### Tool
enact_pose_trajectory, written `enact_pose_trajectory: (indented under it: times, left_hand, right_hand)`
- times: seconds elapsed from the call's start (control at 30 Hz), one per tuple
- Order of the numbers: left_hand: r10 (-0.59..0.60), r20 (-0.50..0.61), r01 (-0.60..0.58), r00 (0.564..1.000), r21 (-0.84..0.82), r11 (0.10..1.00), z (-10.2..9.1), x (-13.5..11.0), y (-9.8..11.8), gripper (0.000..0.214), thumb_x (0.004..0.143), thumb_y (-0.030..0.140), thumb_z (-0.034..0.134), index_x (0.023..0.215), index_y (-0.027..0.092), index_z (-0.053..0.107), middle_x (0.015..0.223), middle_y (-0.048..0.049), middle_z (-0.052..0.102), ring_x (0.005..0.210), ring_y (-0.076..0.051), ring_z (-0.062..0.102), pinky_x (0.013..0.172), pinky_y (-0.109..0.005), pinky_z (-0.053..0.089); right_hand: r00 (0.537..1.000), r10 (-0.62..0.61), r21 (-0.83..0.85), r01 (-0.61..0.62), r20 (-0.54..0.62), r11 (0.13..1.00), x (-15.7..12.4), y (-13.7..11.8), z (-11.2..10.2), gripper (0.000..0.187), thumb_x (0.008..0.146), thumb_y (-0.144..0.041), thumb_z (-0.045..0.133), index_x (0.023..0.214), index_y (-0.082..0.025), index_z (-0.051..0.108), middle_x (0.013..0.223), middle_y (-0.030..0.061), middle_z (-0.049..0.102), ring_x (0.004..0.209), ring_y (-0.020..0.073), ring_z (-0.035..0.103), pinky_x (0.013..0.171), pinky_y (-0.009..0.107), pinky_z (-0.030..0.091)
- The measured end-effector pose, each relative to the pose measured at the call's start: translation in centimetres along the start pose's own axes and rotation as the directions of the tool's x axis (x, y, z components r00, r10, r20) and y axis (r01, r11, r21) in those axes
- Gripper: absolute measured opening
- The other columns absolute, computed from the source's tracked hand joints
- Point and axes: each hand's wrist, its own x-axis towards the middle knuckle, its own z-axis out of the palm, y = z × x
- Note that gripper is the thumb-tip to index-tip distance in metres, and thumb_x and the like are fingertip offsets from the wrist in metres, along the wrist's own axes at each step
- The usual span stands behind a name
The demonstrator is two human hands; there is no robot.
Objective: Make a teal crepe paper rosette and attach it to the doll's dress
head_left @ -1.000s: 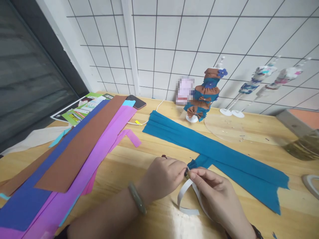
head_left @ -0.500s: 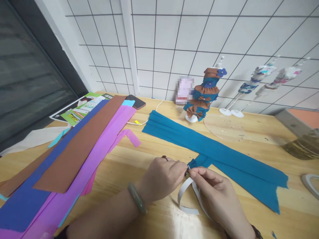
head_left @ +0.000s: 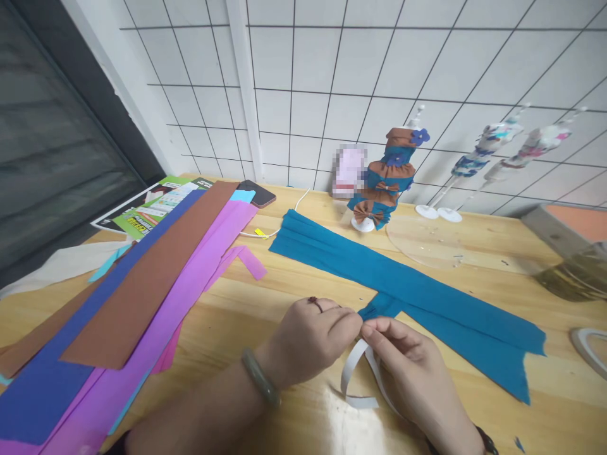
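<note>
My left hand (head_left: 310, 338), with a green bangle at the wrist and a ring on one finger, is closed in a pinch on a small gathered piece of teal crepe paper (head_left: 374, 309). My right hand (head_left: 410, 366) pinches the same spot from the right. A curled strip of white tape (head_left: 353, 373) loops down from my right fingers onto the wooden table (head_left: 237, 316). A long teal crepe paper strip (head_left: 427, 297) lies just behind both hands.
Long brown, blue, purple and pink paper sheets (head_left: 142, 291) lie at the left. A phone (head_left: 258, 193) and leaflets (head_left: 152, 205) sit behind them. A dressed doll stand (head_left: 386, 180), two more stands (head_left: 484, 158) and a tape roll (head_left: 590, 347) are at the back and right.
My left fingers have closed further over the gathered teal piece, hiding most of it. Both hands stay in the same place.
</note>
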Motion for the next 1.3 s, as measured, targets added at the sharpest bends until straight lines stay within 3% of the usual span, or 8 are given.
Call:
enact_pose_trajectory:
  times: [0.47, 0.67, 1.03, 1.3]
  left_hand:
    - [-0.053, -0.015, 0.052, 0.998, -0.092, 0.994, 0.3, -0.1, -0.1, 0.016, 0.085, 0.012, 0.043, 0.09, 0.014, 0.058, 0.073, -0.0056, 0.066, 0.072, -0.014, 0.063, 0.067, -0.026, 0.05]
    - [-0.182, -0.072, 0.16, 0.981, -0.244, 0.956, 0.4, 0.2, 0.1, 0.015, 0.081, 0.011, 0.047, 0.088, 0.016, 0.06, 0.077, -0.0021, 0.069, 0.074, -0.013, 0.064, 0.069, -0.025, 0.049]
    - [-0.491, 0.04, 0.448, 0.87, -0.48, 0.754, 0.0, 1.0, 1.0, 0.012, 0.074, 0.013, 0.055, 0.073, 0.021, 0.065, 0.074, 0.0011, 0.071, 0.066, -0.012, 0.065, 0.063, -0.022, 0.047]
    - [-0.565, 0.12, 0.505, 0.817, -0.623, 0.598, 0.0, 1.2, 1.1, 0.01, 0.072, 0.013, 0.056, 0.07, 0.016, 0.065, 0.071, -0.003, 0.067, 0.067, -0.012, 0.061, 0.061, -0.021, 0.047]
  right_hand:
    - [1.0, 0.01, 0.004, -0.01, 0.009, 1.0, 0.0, 0.1, 0.0, 0.022, 0.067, -0.042, 0.068, 0.069, -0.02, 0.066, 0.07, 0.0037, 0.067, 0.067, 0.0175, 0.057, 0.063, 0.026, 0.045]
    - [0.999, -0.012, 0.089, 0.008, 0.041, 0.996, -0.1, 0.2, 0.0, 0.014, 0.069, -0.035, 0.069, 0.072, -0.021, 0.067, 0.074, 0.002, 0.068, 0.071, 0.0159, 0.058, 0.068, 0.025, 0.044]
    - [0.997, -0.074, -0.001, 0.074, 0.012, 0.997, -0.1, 0.6, -0.2, 0.015, 0.07, -0.035, 0.068, 0.075, -0.021, 0.068, 0.076, 0.004, 0.065, 0.074, 0.0178, 0.057, 0.067, 0.026, 0.045]
    - [0.999, 0.022, 0.037, -0.02, -0.047, 0.999, 0.2, -0.2, -0.3, 0.019, 0.062, -0.038, 0.074, 0.069, -0.02, 0.07, 0.072, 0.0047, 0.07, 0.066, 0.017, 0.06, 0.061, 0.024, 0.047]
